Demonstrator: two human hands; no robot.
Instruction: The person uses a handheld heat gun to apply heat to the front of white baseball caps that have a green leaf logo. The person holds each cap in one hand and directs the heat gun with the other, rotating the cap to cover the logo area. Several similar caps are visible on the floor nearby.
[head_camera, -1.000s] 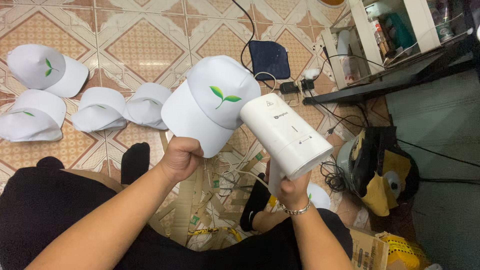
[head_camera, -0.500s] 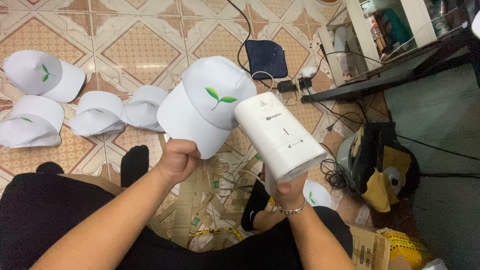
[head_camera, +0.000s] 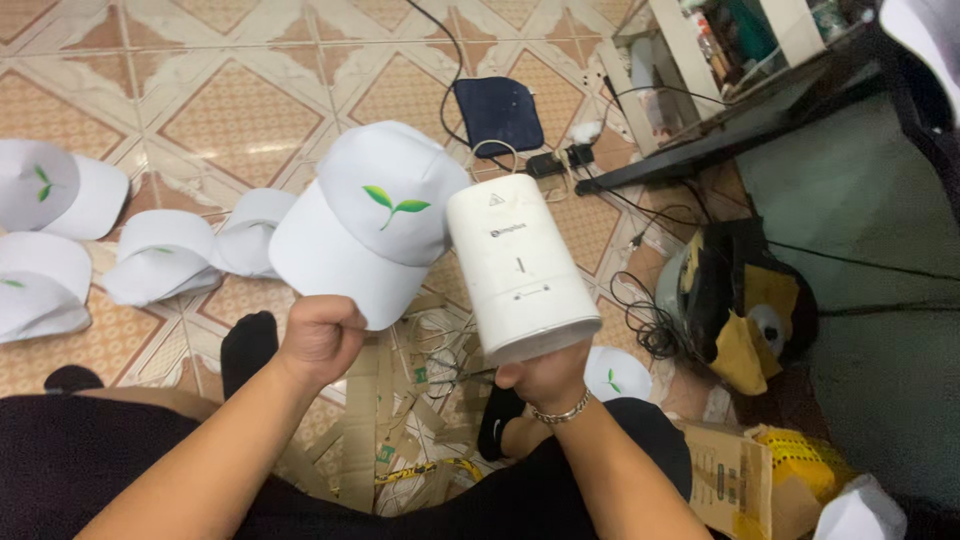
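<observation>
Your left hand (head_camera: 318, 338), just left of the frame's centre, is clenched on the brim of a white cap with a green leaf mark (head_camera: 370, 225) and holds it up in the middle of the frame. Your right hand (head_camera: 545, 375), lower centre, is wrapped around the base of a white handheld steamer (head_camera: 518, 265), its fingers closed under it. Compared with a second ago, the steamer has swung from a slant to nearly upright and now sits touching the cap's right side; the cap has hardly moved. This suggests the steamer head is being pressed to the crown. More white caps (head_camera: 60, 240) lie on the tiled floor (head_camera: 200, 110) at the left edge.
</observation>
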